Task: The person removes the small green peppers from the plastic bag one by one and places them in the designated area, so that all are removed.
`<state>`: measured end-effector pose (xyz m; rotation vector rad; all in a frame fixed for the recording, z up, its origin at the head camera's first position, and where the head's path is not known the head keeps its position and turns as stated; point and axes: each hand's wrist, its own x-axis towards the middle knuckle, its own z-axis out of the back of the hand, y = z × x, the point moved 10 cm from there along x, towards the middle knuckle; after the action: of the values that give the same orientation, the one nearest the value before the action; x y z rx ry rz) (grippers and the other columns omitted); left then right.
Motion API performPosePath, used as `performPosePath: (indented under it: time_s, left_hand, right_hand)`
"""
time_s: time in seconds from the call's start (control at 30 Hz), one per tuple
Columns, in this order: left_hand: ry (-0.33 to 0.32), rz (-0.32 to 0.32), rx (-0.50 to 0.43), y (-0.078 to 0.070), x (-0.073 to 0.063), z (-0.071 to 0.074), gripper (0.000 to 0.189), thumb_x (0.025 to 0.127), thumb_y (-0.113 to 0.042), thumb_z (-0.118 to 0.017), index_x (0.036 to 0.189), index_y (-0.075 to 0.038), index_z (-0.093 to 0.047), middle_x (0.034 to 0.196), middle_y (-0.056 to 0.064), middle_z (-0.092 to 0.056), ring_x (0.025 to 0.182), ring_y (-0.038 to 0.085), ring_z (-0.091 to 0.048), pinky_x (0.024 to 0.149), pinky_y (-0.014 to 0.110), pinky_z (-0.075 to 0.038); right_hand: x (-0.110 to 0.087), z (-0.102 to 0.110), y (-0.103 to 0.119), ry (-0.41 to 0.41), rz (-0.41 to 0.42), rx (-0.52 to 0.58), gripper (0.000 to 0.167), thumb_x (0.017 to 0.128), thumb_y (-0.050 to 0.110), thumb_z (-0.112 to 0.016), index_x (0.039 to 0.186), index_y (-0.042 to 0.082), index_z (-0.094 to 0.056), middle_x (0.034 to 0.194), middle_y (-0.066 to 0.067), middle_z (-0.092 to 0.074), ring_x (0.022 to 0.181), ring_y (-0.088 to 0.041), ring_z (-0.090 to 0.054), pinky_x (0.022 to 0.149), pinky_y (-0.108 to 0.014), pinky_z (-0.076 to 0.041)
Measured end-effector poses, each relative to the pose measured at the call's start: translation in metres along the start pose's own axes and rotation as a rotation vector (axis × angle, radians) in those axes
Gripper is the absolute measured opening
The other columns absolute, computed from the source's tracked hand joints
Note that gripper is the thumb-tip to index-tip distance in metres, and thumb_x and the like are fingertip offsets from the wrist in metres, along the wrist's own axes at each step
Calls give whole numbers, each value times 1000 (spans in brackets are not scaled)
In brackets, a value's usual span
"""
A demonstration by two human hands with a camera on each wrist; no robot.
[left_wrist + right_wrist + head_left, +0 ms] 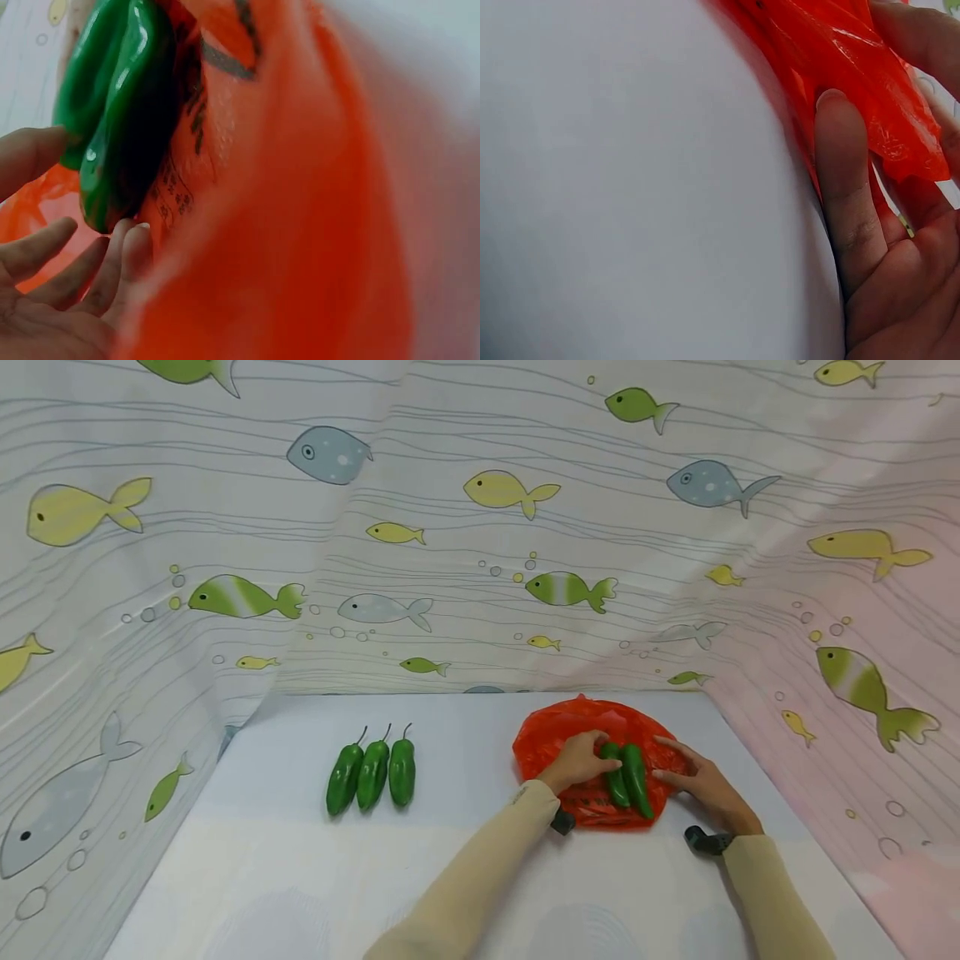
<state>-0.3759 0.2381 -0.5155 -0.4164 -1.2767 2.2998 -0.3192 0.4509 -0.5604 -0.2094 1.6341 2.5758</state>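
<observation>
Two green peppers [635, 781] lie side by side on a spread red plastic bag [543, 735]. My left hand [577, 760] reaches in from the left to their upper ends. In the left wrist view its fingers [34, 154] are spread loosely around the end of the peppers [124, 112], with fingertips touching or very near them. At the bag's right edge is my right hand [708, 789]. The right wrist view has the bag's crumpled edge [877, 97] between its thumb [844, 142] and fingers, held there. Part of the left pepper is hidden behind the left hand.
Three more green peppers with thin stems [372, 774] lie in a row on the left of the white table [300, 877]. Fish-printed cloth [450, 552] hangs behind and along both sides. A dark wrist device [705, 841] sits at the right cuff.
</observation>
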Motion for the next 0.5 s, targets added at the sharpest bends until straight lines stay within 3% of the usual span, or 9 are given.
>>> performPosePath:
  time_s: [0.2,0.5]
  left_hand:
    - [21,37,27,4,0,-1,54,95,-30,-77,140,-9,-59,126,0,-65,103,10,-59,98,29,-52]
    - [14,55,6,3,0,-1,38,94,-31,-79,117,-7,-62,93,-1,-63,80,9,-54,72,23,-49]
  right_hand:
    - [1,-4,3,18,8,11,80,95,40,-75,162,27,-33,165,-18,-22,135,-37,-32,91,-35,-49]
    - [0,-1,4,7,18,7,79,96,39,-74,162,27,-33,162,-17,-26,131,-35,-34,89,-33,-50]
